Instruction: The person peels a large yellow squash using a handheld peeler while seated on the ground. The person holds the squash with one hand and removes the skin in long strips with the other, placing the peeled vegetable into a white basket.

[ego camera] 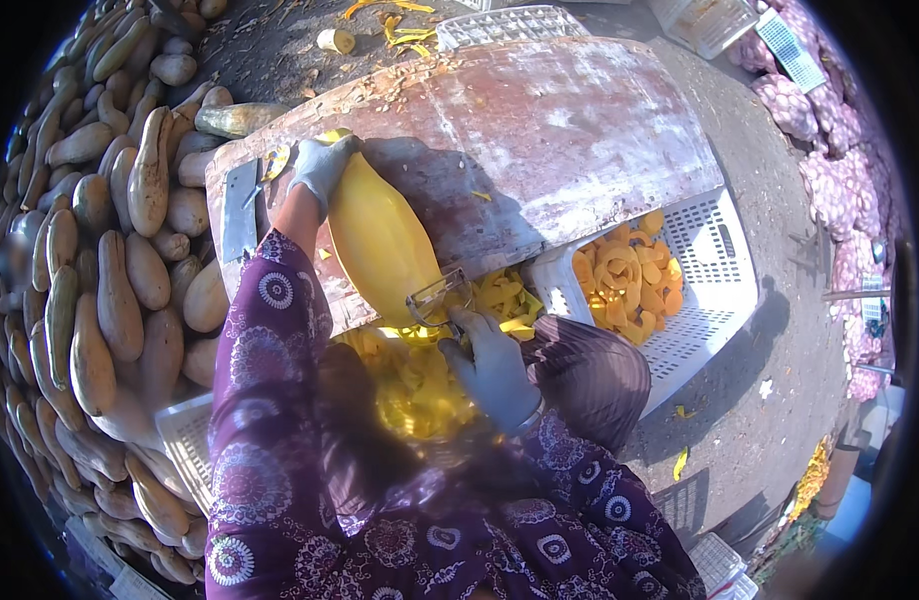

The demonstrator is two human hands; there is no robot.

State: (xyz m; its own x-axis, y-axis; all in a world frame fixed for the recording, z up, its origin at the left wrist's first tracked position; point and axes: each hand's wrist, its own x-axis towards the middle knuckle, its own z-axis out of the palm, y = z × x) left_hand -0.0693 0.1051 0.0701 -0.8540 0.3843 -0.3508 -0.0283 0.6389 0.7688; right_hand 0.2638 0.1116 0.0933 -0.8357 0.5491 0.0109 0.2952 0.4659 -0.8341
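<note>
My left hand (324, 165), in a light grey glove, grips the far end of a large peeled yellow squash (384, 240), which slopes toward me over the near edge of a worn wooden board (564, 142). In my gloved right hand (493, 371) is a metal-framed peeler (438, 297), at the squash's near end. Yellow peelings (422, 382) lie in a heap below it, between my knees. On the board's left end rests a cleaver (240, 210), with a cut squash end (276, 163) beside it.
Unpeeled squashes (148, 187) are piled all along the left. A white perforated crate (699, 255) with orange squash slices (632, 281) stands right of my knee. Another white crate (186, 435) is at my left. Pink net sacks (834, 180) line the far right; a crate (512, 24) stands behind the board.
</note>
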